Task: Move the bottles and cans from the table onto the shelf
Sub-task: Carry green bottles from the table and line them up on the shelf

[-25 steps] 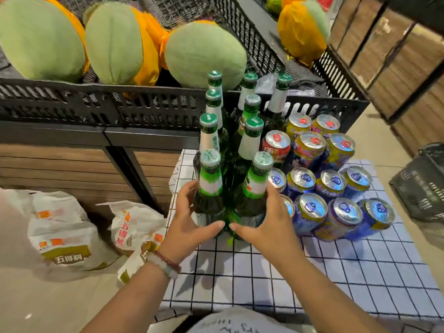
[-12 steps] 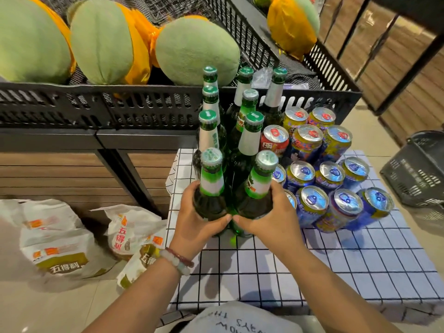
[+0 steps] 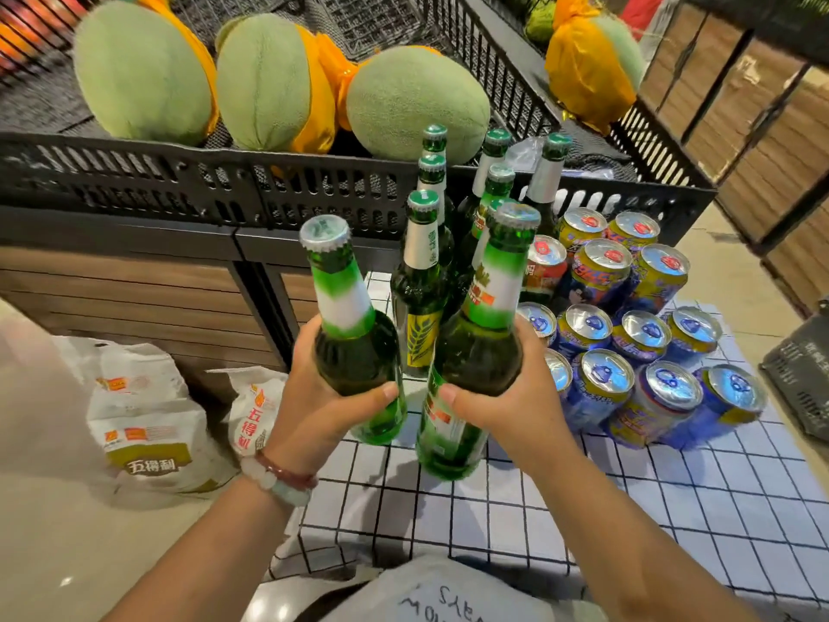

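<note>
My left hand (image 3: 323,397) grips a green glass bottle (image 3: 350,316) by its body, lifted off the table. My right hand (image 3: 511,392) holds a second green bottle (image 3: 489,316) the same way, also raised, right beside the first. Behind them several more green bottles (image 3: 421,271) stand upright on the white grid tablecloth (image 3: 583,500). To their right sits a cluster of blue and yellow cans (image 3: 628,352), some stacked. The black slatted shelf (image 3: 224,181) runs across the back, just beyond the table.
Large green melons (image 3: 417,101) wrapped in orange fill the shelf bins. White printed bags (image 3: 148,433) lie on the floor to the left of the table. A dark basket (image 3: 803,379) stands at the right edge. Wooden panels line the far right.
Both hands closed on the two nearest bottles and lifted them off the tablecloth toward me. The other bottles and the cans stayed in place.
</note>
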